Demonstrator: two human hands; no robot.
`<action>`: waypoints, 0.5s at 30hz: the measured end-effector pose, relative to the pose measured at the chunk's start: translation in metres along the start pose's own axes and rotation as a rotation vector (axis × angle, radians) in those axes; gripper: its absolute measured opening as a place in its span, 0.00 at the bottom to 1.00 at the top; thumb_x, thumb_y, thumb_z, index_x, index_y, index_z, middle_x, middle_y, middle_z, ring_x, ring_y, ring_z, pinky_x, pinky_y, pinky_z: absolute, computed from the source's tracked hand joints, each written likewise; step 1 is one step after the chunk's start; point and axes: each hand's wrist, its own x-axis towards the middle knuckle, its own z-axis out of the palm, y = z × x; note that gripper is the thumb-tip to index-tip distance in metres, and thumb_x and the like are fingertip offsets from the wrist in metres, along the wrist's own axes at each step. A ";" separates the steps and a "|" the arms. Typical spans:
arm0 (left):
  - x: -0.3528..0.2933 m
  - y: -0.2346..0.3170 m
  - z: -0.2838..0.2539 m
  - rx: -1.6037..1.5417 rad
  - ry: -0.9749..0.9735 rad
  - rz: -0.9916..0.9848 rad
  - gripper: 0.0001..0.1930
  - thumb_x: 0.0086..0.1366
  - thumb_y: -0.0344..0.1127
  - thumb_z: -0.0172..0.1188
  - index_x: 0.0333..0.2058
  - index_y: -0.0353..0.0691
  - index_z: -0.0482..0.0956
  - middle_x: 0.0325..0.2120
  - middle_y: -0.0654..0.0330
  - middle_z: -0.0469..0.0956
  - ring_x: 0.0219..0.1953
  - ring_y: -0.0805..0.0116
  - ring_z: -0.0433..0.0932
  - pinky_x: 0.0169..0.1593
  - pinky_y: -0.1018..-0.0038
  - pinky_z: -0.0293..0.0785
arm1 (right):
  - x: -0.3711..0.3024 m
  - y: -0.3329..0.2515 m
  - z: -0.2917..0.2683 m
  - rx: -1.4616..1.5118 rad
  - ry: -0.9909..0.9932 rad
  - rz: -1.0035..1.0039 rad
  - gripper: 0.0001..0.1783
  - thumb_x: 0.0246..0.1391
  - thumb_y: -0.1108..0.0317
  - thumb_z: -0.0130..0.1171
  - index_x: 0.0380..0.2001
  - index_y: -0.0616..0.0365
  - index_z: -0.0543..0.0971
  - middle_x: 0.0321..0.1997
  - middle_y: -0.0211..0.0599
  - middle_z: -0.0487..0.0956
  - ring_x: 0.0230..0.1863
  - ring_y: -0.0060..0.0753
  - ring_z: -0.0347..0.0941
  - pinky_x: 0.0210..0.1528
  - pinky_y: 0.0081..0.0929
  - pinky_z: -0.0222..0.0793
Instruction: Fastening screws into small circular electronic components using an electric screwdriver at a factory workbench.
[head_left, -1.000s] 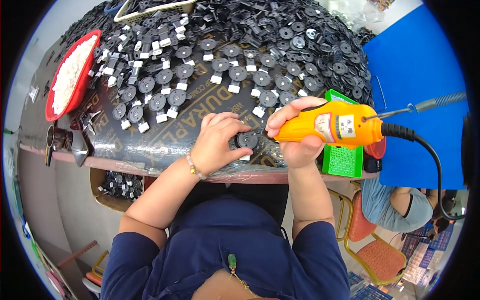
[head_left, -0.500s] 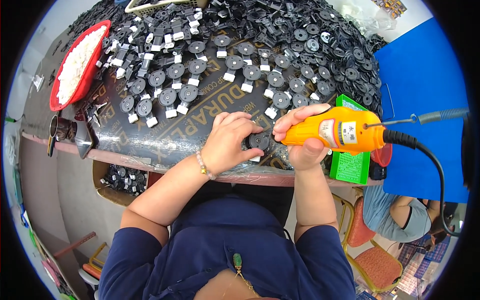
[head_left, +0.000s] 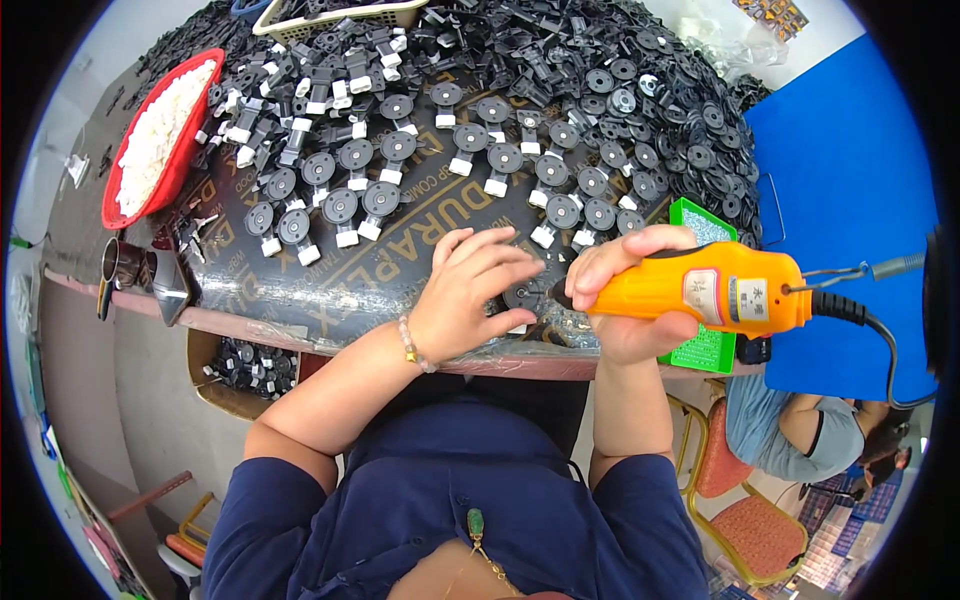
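My right hand is wrapped round an orange electric screwdriver, which lies almost level with its dark tip pointing left. That tip reaches the edge of a black disc part with a white end near the table's front edge. My left hand steadies this part, thumb on its near side and fingers stretched along its far side; they partly cover it. Several similar black disc parts with white ends lie in loose rows just beyond my hands.
Loose black parts are heaped at the back. A red basket of small white pieces stands left, beside a metal cup-like holder. A green tray and blue board are at right; a person sits beyond. A cardboard box stands below.
The screwdriver and my right hand have shifted right and slightly nearer. My left hand's fingers have straightened and now cover more of the disc part.
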 end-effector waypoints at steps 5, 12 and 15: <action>-0.005 -0.004 0.003 0.090 0.049 0.094 0.11 0.53 0.39 0.75 0.36 0.53 0.88 0.38 0.73 0.83 0.62 0.65 0.74 0.67 0.55 0.54 | -0.004 0.001 0.007 0.102 -0.016 -0.056 0.46 0.54 0.20 0.50 0.50 0.56 0.64 0.28 0.40 0.79 0.20 0.27 0.73 0.26 0.27 0.73; -0.007 -0.006 0.004 0.007 0.069 -0.047 0.07 0.56 0.33 0.73 0.34 0.53 0.88 0.35 0.71 0.83 0.59 0.65 0.76 0.66 0.59 0.55 | -0.004 -0.004 0.002 0.145 -0.003 -0.109 0.48 0.49 0.22 0.58 0.49 0.58 0.64 0.29 0.43 0.80 0.24 0.32 0.77 0.32 0.30 0.77; -0.006 -0.006 0.001 -0.081 0.067 -0.089 0.08 0.58 0.29 0.71 0.36 0.52 0.88 0.35 0.71 0.84 0.59 0.65 0.76 0.67 0.59 0.55 | -0.002 -0.003 0.001 0.160 0.018 -0.105 0.48 0.49 0.22 0.57 0.49 0.58 0.64 0.29 0.43 0.80 0.24 0.33 0.77 0.33 0.32 0.78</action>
